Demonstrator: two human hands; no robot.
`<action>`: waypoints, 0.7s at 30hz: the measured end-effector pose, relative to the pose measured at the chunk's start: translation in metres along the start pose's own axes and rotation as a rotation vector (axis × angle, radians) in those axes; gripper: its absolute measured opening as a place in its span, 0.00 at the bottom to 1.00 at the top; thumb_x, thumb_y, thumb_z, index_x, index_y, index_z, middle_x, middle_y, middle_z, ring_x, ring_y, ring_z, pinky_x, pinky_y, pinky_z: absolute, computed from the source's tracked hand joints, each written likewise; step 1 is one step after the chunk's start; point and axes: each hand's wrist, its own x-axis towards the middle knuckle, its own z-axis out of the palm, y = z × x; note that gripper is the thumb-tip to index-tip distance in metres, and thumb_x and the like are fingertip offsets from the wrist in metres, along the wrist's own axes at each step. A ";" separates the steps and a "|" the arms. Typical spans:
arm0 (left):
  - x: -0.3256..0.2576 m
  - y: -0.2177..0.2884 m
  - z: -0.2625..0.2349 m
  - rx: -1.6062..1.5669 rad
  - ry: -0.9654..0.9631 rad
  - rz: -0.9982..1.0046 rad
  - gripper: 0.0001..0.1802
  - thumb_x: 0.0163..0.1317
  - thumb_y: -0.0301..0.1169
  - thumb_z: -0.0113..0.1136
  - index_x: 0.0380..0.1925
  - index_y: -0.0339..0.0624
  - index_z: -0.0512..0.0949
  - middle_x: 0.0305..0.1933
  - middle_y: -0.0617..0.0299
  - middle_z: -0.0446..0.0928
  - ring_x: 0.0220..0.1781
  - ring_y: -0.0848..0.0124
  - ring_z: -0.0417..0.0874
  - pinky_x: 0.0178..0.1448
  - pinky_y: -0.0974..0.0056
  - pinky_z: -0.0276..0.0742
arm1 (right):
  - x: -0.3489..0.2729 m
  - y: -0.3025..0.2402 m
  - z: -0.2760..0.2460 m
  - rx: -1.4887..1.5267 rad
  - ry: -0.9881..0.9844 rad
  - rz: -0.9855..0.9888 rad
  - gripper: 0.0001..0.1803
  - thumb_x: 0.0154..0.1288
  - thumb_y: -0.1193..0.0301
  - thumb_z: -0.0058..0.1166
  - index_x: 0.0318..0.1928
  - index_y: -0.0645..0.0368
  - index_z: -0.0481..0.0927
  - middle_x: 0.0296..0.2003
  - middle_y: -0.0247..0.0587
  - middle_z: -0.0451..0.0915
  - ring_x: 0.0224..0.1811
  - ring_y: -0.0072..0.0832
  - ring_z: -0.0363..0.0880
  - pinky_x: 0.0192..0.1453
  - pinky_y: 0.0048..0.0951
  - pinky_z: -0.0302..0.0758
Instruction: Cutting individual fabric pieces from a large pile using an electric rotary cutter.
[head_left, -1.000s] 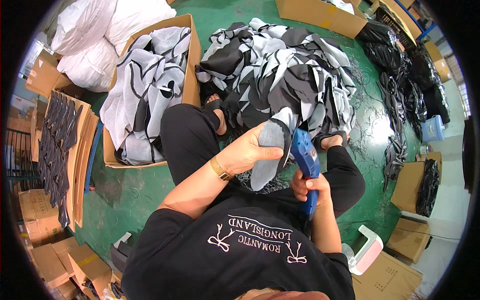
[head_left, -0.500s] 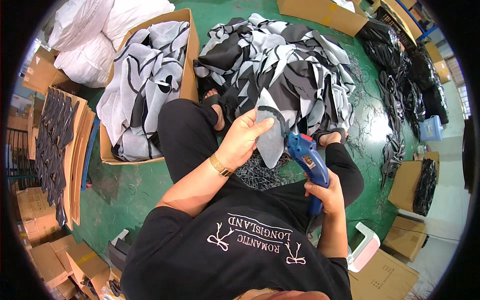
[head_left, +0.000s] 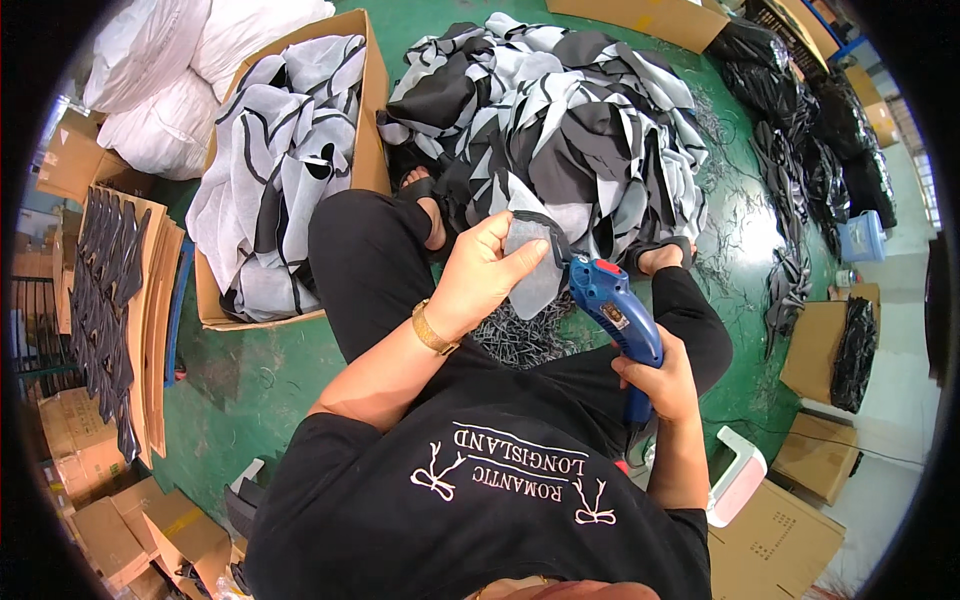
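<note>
My left hand (head_left: 482, 272) pinches a light grey fabric piece (head_left: 535, 285) with a black band along its edge, thumb on top. My right hand (head_left: 662, 378) is wrapped round the handle of a blue cordless electric cutter (head_left: 612, 305) with a red button on top. The cutter's head meets the right edge of the fabric piece; the blade itself is too small to make out. Just beyond my hands lies a big heap of grey and black fabric pieces (head_left: 590, 150). Thin dark trimmings (head_left: 520, 340) are piled on the floor between my legs.
To the left stands a cardboard box (head_left: 372, 120) full of grey fabric pieces (head_left: 275, 170), with white sacks (head_left: 155, 95) behind it. Black plastic bags (head_left: 765, 75), a blue bucket (head_left: 861, 236) and cardboard boxes (head_left: 815, 340) line the right side. Trimmings litter the green floor.
The fabric piece is turned or folded so less of its lower part shows. My left hand has shifted slightly left and down; the cutter stays at its right edge.
</note>
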 end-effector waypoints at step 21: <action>-0.002 0.022 -0.018 0.450 -0.414 -0.116 0.08 0.53 0.20 0.59 0.35 0.35 0.78 0.30 0.75 0.72 0.32 0.86 0.66 0.36 0.76 0.67 | 0.014 -0.014 -0.016 -0.011 -0.177 0.087 0.22 0.43 0.79 0.62 0.44 0.68 0.76 0.32 0.39 0.78 0.24 0.23 0.76 0.27 0.24 0.74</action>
